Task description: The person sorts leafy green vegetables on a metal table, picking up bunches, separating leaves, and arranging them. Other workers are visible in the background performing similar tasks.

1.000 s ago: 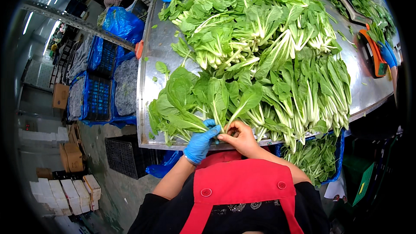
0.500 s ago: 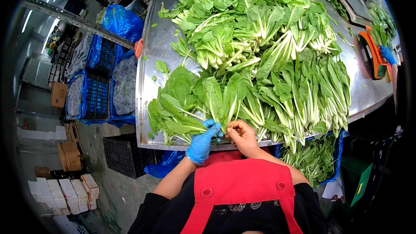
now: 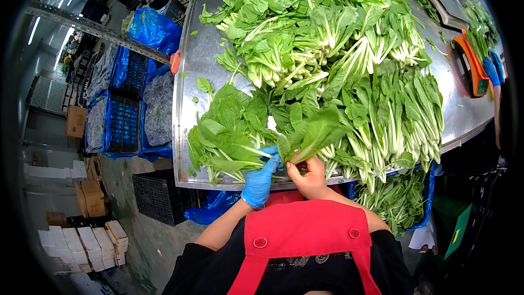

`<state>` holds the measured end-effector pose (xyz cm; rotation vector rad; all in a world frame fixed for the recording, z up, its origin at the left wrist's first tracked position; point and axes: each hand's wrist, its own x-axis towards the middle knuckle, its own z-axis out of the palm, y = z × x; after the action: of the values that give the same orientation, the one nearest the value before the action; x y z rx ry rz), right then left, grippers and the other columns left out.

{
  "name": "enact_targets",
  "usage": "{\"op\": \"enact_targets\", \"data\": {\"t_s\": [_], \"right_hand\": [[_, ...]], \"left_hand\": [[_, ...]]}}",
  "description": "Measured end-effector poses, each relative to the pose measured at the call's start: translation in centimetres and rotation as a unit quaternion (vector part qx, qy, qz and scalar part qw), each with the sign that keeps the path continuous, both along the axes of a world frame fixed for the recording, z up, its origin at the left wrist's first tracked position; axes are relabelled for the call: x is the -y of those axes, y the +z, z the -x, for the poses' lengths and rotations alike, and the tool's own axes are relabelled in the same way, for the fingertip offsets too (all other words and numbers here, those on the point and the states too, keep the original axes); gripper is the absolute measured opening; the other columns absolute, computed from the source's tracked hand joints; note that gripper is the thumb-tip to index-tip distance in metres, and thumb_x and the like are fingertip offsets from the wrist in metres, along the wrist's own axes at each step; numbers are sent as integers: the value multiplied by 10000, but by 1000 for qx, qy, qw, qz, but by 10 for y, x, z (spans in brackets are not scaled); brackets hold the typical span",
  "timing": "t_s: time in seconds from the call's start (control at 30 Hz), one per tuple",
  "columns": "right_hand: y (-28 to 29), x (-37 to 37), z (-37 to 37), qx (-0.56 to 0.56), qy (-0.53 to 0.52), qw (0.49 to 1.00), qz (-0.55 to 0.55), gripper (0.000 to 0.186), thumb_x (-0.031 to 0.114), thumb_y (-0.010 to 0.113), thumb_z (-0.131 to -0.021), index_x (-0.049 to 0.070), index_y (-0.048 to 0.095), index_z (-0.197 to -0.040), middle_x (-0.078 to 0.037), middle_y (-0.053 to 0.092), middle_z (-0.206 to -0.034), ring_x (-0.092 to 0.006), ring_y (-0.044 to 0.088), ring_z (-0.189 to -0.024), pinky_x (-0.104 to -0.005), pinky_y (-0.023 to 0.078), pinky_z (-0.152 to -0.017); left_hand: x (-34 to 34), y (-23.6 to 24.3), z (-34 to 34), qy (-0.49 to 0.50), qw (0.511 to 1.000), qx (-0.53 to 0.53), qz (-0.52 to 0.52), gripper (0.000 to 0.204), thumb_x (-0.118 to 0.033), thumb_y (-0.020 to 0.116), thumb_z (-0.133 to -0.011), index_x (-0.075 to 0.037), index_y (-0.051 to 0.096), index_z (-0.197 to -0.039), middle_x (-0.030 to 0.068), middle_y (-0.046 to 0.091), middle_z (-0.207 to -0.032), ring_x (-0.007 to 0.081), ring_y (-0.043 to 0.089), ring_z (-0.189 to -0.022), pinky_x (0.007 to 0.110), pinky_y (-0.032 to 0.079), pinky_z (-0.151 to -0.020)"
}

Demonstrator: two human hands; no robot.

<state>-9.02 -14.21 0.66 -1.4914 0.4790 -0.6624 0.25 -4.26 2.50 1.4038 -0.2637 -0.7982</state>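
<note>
My left hand (image 3: 257, 183), in a blue glove, is closed round the pale stems of some leafy greens (image 3: 233, 141) at the table's near edge. Beside it, my bare right hand (image 3: 309, 179) pinches the base of another leafy green (image 3: 321, 132), whose leaves tilt up to the right and are blurred by motion. The fingertips of both hands nearly meet. Just ahead, a large heap of leafy greens (image 3: 327, 33) covers much of the metal table (image 3: 191, 84). Close to my right hand, several stalks lie in a row with their white stems toward me.
Under the table edge, a blue-lined crate (image 3: 428, 199) holds more greens. An orange-and-black device (image 3: 470, 65) and a flat scale (image 3: 445, 3) stand at right, near another person's gloved hand (image 3: 493, 70). A black crate (image 3: 158, 196) and blue-wrapped crates (image 3: 128, 123) are at left.
The leafy green in my right hand has swung from upright over to the right. My left hand has shifted slightly. The other person's blue hand at the top has mostly left the picture.
</note>
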Motion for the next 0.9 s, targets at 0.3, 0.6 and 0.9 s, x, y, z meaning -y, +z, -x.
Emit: {"op": "enact_targets", "data": {"t_s": [0.3, 0.6, 0.9], "right_hand": [[11, 5, 1, 1, -55, 994, 93, 157, -8, 627, -734, -4, 562, -877, -58, 553, -763, -99, 545, -610, -223, 437, -535], [4, 7, 1, 12, -25, 1000, -12, 107, 9, 611, -765, -26, 523, -816, -85, 518, -771, -130, 549, -616, -231, 460, -520], [34, 30, -5, 204, -119, 934, -268, 71, 54, 465, -885, 7, 445, -935, -59, 491, -802, -122, 544, -665, -291, 518, -629]], "left_hand": [[-4, -22, -3, 8, 987, -154, 38, 331, -223, 528, -881, -37, 514, -1155, 1, 567, -957, 80, 518, -813, 209, 414, -694], [-1, -3, -2, -86, 989, -116, -30, 310, -171, 547, -865, -31, 507, -1138, 24, 554, -992, 123, 519, -840, 251, 418, -763], [-5, 27, -23, 114, 934, -268, 207, 239, -176, 567, -852, -54, 539, -1056, 19, 561, -900, 133, 526, -746, 279, 447, -689]]}}
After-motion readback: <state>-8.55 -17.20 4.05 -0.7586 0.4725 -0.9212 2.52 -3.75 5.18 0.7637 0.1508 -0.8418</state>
